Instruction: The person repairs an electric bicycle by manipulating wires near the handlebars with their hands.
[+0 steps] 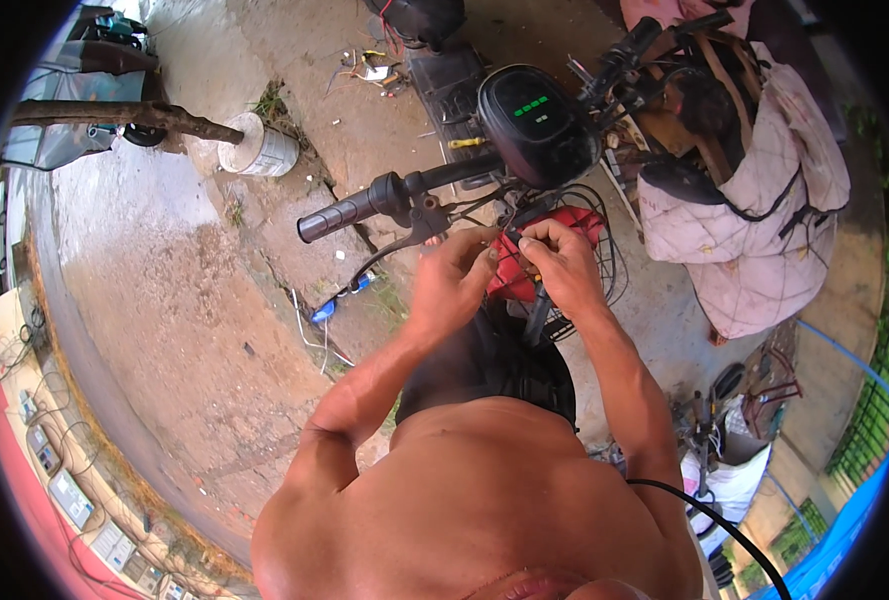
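Note:
My left hand [459,270] and my right hand [559,265] meet just below a black display [536,125] with green lit bars, among cables under the handlebar [429,178]. Both hands have curled, pinching fingers at a small dark part; what exactly each one holds is too small to make out. Behind them is a red object [582,225] with a black wire basket [609,280] and loose cables around it. The left grip [334,215] and brake lever [384,255] lie left of my hands.
A white bucket [259,150] with a wooden post stands upper left. A pale quilted cloth [749,265] drapes over a vehicle at right. Scattered tools and wires [374,70] lie on the concrete [204,290]. A blue object [324,310] lies beside white strips. Bike parts [724,430] pile lower right.

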A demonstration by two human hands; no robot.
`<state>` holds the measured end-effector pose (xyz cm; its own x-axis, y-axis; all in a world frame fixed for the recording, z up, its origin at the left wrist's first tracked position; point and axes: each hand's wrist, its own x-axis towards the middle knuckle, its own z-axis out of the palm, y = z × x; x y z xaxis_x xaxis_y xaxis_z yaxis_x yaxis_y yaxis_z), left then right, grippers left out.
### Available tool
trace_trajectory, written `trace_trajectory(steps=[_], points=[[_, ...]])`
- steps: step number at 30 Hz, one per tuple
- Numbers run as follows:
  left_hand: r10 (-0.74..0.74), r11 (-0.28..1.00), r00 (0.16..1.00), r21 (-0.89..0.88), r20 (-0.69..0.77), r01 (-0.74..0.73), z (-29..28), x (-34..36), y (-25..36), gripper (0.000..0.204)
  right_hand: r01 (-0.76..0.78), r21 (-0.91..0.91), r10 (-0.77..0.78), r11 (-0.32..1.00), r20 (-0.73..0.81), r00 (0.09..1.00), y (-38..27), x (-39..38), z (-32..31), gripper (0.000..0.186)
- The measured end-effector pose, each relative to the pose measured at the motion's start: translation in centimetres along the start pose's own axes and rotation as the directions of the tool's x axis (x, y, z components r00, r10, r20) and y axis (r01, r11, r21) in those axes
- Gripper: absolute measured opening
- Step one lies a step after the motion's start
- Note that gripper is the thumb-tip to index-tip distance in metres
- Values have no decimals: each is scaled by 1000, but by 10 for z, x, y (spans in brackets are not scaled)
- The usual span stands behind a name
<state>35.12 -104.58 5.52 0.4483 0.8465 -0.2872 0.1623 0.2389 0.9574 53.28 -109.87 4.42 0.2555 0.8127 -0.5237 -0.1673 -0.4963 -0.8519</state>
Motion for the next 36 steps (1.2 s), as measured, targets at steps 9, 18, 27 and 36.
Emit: trace_trajectory(steps=[9, 18, 27, 36], points=[[91, 971, 994, 228, -64, -74, 3, 2, 5, 25, 20, -107, -21, 994, -11, 1000, -11, 8, 5, 16], [161, 954, 981, 274, -109, -126, 6, 6, -2, 16, 38, -135, -38, 990, 0, 999, -20, 10, 9, 20], [193, 952, 970, 270, -151, -147, 10, 11, -5, 14, 5, -64, -2, 998, 42, 999, -15, 15, 3, 21], [-12, 993, 988, 116, -153, 30, 10, 12, 0, 20, -41, 68, 33, 997, 117, 993, -11, 17, -1, 22]])
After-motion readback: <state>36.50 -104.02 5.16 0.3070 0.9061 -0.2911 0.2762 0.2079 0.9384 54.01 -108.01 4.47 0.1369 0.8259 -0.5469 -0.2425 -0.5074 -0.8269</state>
